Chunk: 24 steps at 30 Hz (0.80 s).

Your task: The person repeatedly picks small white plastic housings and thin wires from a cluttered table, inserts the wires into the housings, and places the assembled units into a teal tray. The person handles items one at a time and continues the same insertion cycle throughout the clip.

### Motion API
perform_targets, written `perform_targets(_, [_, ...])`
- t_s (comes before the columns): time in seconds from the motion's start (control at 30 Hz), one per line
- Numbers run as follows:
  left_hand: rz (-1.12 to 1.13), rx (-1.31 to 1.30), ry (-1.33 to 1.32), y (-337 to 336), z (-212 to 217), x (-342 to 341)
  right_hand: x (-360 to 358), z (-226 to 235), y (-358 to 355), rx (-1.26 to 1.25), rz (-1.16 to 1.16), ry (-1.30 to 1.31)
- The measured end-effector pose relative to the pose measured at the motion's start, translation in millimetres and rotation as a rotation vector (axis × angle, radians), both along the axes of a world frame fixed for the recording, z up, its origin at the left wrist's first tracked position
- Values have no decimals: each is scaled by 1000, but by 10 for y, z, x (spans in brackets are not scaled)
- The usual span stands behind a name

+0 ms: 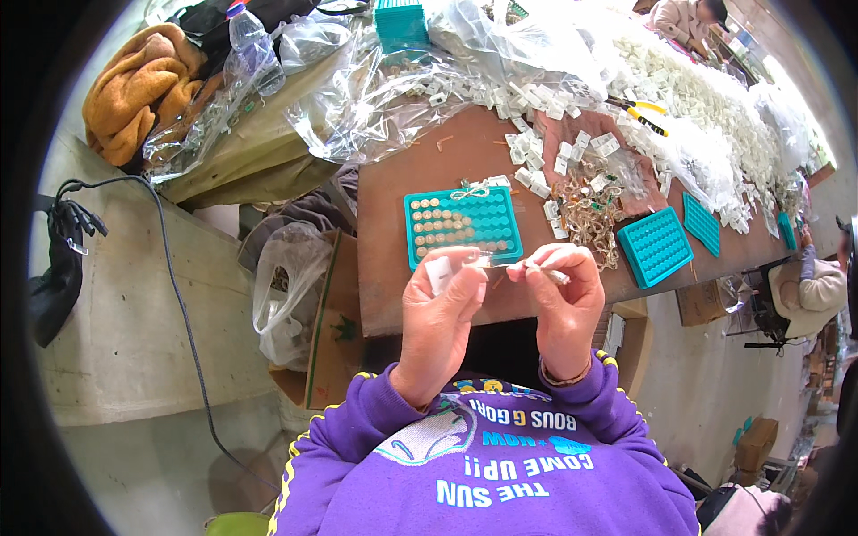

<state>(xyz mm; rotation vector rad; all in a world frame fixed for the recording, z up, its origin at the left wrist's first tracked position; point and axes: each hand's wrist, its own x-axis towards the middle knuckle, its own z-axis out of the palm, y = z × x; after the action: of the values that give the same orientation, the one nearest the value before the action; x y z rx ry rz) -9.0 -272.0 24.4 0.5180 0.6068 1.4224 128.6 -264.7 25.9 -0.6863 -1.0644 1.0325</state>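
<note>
My left hand (436,326) pinches a small white plastic piece (439,274) between thumb and fingers, close above the table's near edge. Facing it, my right hand (568,313) is closed on a small pale piece (552,274), whose kind I cannot make out. A thin part bridges the short space between the two sets of fingertips. Just beyond my hands lies a teal tray (416,210) with rows of round pockets, several holding gold-brown discs (437,215). A whitish bundled cord (471,190) rests on its far edge.
Right of the tray is a heap of clear and amber small parts (585,214). Beyond it spread many white plastic pieces (706,134) and yellow-handled pliers (645,116). More teal trays (655,247) stand at right. Clear plastic bags (349,116) lie at far left. Other people (822,281) sit nearby.
</note>
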Motion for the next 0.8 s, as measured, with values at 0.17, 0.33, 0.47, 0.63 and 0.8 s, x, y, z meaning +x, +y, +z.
perform_targets(0.17, [65, 115, 3, 28, -41, -94, -44, -14, -60, 146, -60, -159])
perform_targets(0.33, [39, 169, 161, 35, -52, -177, 28, -17, -72, 408, -215, -460])
perform_targets(0.47, [31, 171, 172, 32, -25, -166, 101, -4, -58, 535, -205, -608])
perform_targets(0.63, [1, 152, 282, 42, 29, -145, 164, 64, -95, 374, -116, -474])
perform_targets(0.8, [-101, 198, 597, 37, 37, -42, 429, 138, -85, 70, 6, -683])
